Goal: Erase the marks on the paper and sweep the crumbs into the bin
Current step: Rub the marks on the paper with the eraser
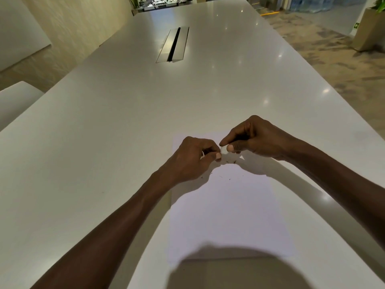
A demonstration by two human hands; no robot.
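Observation:
A white sheet of paper [227, 209] lies on the white table [104, 132] in front of me. Both hands hover over its far end. My right hand [256, 138] pinches a small white eraser [224, 150] between thumb and forefinger. My left hand [191, 159] meets it from the left, its fingertips touching the eraser. Several dark eraser crumbs [220, 174] are scattered on the paper just below the hands. No pencil marks are visible on the uncovered paper, and no bin is in view.
A metal cable hatch [173, 44] is set into the table's middle, farther away. A white chair [14, 101] stands at the left edge. Carpeted floor and a planter [368, 28] lie to the right.

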